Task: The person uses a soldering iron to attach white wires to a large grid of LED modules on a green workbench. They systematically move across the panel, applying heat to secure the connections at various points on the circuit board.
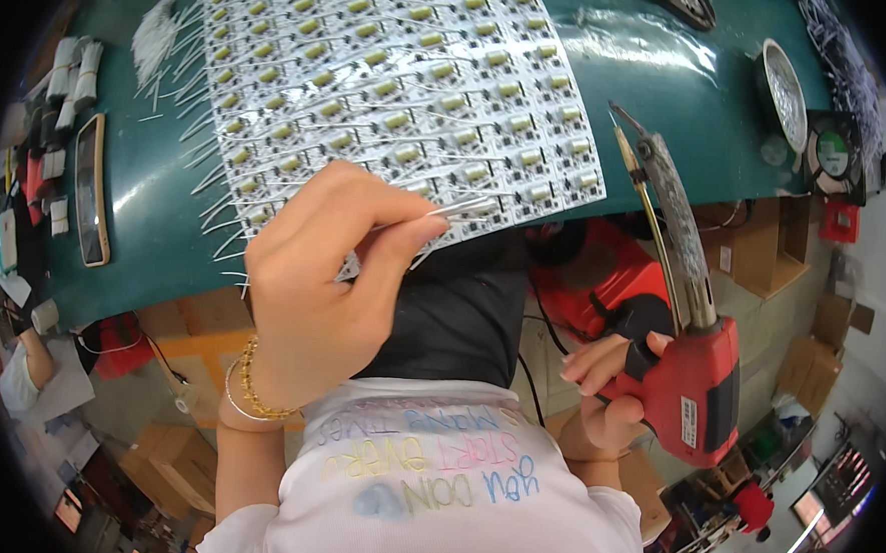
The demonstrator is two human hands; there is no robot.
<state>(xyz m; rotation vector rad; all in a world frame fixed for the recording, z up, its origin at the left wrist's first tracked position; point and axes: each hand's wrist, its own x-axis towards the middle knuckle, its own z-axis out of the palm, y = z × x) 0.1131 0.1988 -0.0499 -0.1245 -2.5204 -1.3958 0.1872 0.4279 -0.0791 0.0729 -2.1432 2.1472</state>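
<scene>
A large white circuit board panel (561,132), set with rows of yellow-green components, lies on the green table and reaches over its near edge. White wires run across it and stick out along its left side. At its near edge my left hand (329,261) is closed in a pinch, with thin white wires (467,206) between thumb and forefinger. To the right of the panel, my right hand (607,395) grips a red and black soldering gun (698,390). The gun's metal barrel and thin feed tube point up and away, their tips apart from the panel.
A phone (93,190) and bundles of white wire (86,76) lie at the table's left. A loose wire pile (155,39) sits by the panel's far left corner. At the right are a metal bowl (783,94) and a small fan (833,155). Cardboard boxes (760,248) stand below.
</scene>
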